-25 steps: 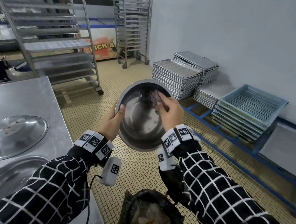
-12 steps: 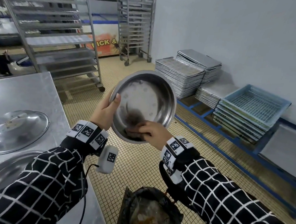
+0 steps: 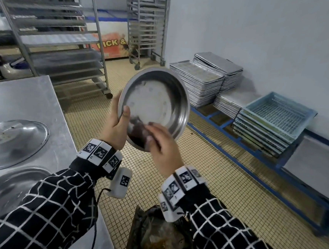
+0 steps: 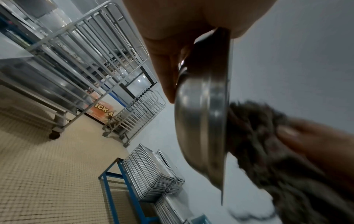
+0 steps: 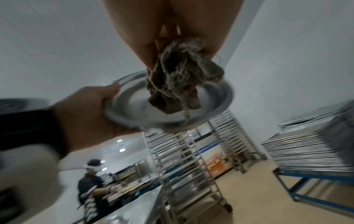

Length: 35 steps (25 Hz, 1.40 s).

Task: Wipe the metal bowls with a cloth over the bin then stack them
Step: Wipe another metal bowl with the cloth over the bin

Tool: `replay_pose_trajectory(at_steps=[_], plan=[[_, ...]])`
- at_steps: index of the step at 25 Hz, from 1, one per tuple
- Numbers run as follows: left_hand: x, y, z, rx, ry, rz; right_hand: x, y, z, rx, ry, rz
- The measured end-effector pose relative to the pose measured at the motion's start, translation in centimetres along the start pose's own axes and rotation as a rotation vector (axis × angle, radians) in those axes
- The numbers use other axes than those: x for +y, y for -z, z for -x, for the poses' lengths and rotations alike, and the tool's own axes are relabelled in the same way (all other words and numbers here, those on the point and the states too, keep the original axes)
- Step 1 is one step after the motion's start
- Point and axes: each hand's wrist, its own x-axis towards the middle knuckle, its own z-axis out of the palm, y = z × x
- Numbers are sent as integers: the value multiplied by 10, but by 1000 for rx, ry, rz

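One metal bowl (image 3: pixel 154 108) tilted above the bin (image 3: pixel 160 237): our left hand (image 3: pixel 115 129) pinches its rim, right hand (image 3: pixel 163 149) bunches the cloth (image 3: pixel 135 125) w/ curled fingers. We'd sweep rim-to-rim, keeping bits dropping binward.

Even cool indoor light, wrist views motion-blurred, wide-angle edge distortion.
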Motion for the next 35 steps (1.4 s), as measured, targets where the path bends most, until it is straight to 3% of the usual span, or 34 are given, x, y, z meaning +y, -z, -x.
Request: replay_pose_trajectory(at_steps=[3, 7, 10, 12, 14, 16, 19, 21, 23, 26, 29, 32, 35], plan=[[5, 2, 1, -7, -58, 27, 2, -17, 10, -300, 92, 180], [8, 11, 2, -40, -48, -39, 44, 5, 4, -379, 48, 707], [10, 3, 10, -10, -85, -127, 32, 1, 2, -395, -95, 581], [13, -4, 12, 38, -82, -125, 5, -15, 6, -323, -103, 325], [17, -7, 10, 63, -84, -115, 0, -26, 10, -207, -19, 235], [20, -5, 9, 79, -92, -108, 13, -19, 10, -161, 3, 390], [16, -2, 9, 84, -81, -144, 43, 11, 5, -206, -148, 699], [12, -6, 13, 71, -16, -140, 61, 26, -3, -192, -246, 774], [9, -9, 17, 63, 53, -66, 69, 33, -13, -80, -254, 777], [8, -3, 16, 44, 134, 7, 65, 38, -25, 96, -204, 588], [8, 11, 15, -64, 223, 66, 53, 50, -32, 230, -294, 255], [7, 22, 18, -176, 328, 111, 45, 62, -28, 215, -468, 145], [0, 26, 19, -149, 329, 150, 44, 61, -15, 217, -518, 157]])
